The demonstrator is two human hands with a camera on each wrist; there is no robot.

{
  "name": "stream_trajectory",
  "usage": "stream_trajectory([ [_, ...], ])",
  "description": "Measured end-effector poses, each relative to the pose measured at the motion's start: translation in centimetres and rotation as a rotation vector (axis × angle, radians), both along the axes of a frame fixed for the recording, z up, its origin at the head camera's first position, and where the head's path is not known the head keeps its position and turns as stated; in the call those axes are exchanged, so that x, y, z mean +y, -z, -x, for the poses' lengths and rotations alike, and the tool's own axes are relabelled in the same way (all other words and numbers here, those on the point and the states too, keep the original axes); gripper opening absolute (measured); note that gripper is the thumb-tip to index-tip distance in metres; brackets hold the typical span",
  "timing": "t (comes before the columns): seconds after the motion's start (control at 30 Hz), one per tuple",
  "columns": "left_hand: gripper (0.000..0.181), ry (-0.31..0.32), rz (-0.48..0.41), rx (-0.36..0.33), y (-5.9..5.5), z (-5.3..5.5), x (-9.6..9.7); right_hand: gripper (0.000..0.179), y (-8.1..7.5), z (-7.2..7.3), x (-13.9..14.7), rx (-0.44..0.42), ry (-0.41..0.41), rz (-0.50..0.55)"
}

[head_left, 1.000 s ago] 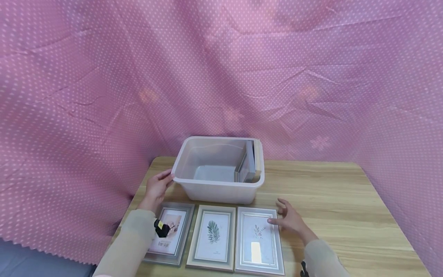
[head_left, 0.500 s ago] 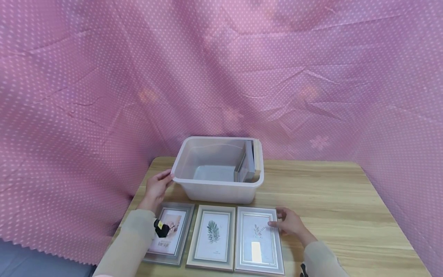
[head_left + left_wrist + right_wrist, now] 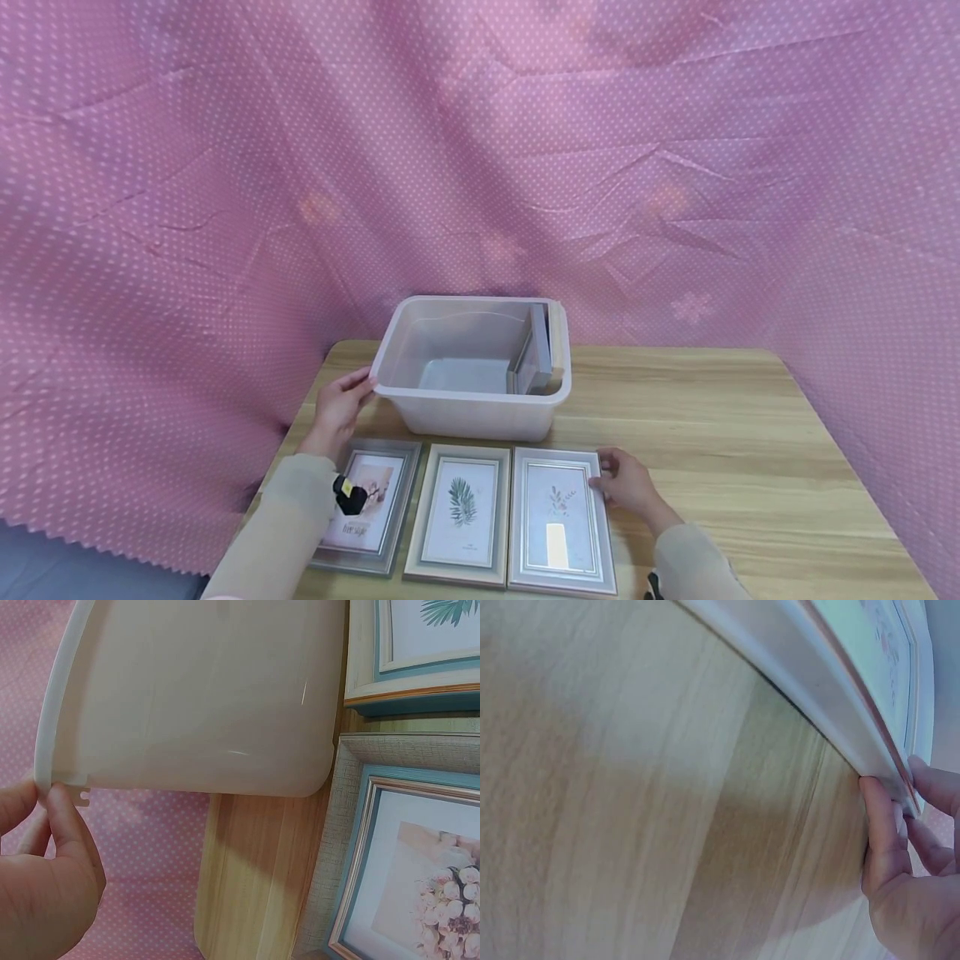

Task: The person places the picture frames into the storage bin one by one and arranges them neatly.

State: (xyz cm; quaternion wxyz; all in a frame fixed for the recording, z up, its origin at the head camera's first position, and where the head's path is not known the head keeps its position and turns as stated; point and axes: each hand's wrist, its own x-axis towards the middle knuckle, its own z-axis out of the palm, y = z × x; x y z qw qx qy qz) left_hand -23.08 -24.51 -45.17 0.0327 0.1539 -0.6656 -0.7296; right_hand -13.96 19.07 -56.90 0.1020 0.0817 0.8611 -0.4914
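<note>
Silver frame (image 3: 561, 517), lengthwise toward bin (image 3: 476, 417) (left grip (image 3: 339, 408) around its rim (image 3: 465, 395), right grip (image 3: 628, 483) around frame's edge)

A pale, rectangular, open-topped bin (image 3: 472, 417) stands upright on the surface (image 3: 712, 417); near its right front corner, a silver picture frame (image 3: 562, 521) with a small sprig print lies flat and face up

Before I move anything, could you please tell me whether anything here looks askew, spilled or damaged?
One thing: in the bin, the grey frame leans at a slant toward the cream-edged frame, with a dark gap between them. I see no spill or damage; the bright patch on the floral-print frame looks like glare.
</note>
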Motion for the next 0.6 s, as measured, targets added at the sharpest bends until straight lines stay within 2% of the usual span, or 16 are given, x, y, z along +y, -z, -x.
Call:
stream_trajectory([
  [0.4,0.042,0.006,0.011,0.002,0.03,-0.03,-0.04,0.050,-0.41,-0.14,-0.21,0.022,0.024,0.028],
  [0.6,0.043,0.002,0.011,0.001,0.10,0.05,-0.07,0.049,-0.55,-0.28,0.09,0.025,0.031,0.075],
])
